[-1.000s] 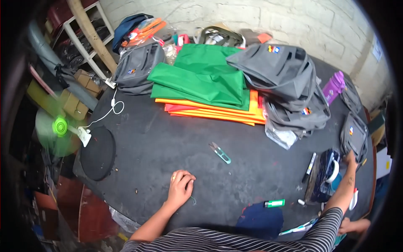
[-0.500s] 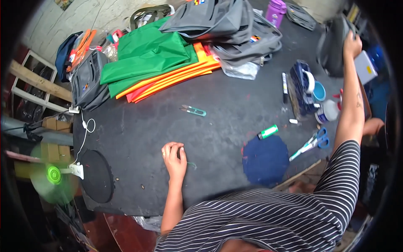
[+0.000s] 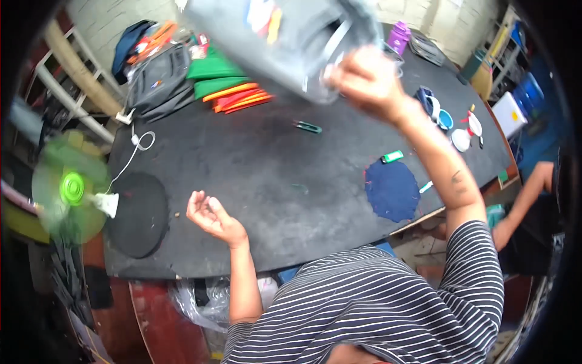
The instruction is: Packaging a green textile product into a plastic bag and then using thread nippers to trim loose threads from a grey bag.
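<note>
Gripping a grey bag [image 3: 285, 42] up high, the right hand [image 3: 367, 82] is clamped on its lower edge, so the bag hangs blurry above the dark table [image 3: 273, 176], up and to the left of that fist. The left hand [image 3: 209, 215] sits palm-up over the table's near edge, fingers loosely curled and holding nothing. Below the right hand there's a green lighter [image 3: 392, 156] and a round navy fabric piece [image 3: 393, 189]. Far left of the left hand, a green fan [image 3: 70, 188].
</note>
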`<state>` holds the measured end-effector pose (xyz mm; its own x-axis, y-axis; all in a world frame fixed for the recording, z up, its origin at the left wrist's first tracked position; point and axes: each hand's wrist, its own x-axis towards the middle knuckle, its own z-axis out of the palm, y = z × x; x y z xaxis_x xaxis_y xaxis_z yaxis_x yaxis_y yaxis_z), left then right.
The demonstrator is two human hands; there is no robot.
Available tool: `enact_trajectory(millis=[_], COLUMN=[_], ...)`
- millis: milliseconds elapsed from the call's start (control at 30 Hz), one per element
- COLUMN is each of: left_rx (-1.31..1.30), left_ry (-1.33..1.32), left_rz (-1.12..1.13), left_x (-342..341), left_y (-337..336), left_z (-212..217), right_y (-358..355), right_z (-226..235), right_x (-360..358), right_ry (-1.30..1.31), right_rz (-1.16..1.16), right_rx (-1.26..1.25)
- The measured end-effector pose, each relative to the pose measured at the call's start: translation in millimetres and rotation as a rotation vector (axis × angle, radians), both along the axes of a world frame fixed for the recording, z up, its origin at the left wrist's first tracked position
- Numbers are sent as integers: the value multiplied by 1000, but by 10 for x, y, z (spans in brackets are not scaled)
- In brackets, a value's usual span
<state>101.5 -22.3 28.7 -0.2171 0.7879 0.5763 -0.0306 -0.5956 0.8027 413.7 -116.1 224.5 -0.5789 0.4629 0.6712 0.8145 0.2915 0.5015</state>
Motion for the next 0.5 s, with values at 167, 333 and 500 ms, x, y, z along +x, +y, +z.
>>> enact_trajectory(millis=[167,333,500], left_rx=[91,-92,-861], left_ry=[-61,138,1033], left_rz=[371,995,-332], left_x=[-793,-1978,-3141], left_y=[-154,-374,-399], left_z=[4,-717,-2285], right_y=[-125,-512,-435], right_z=[-1862,-2340,-2452], right_x=[-105,-396,-342], right_ry=[245,927,1138], right_rz=[-184,-361,-595], right_rx=[-677,-379,-272])
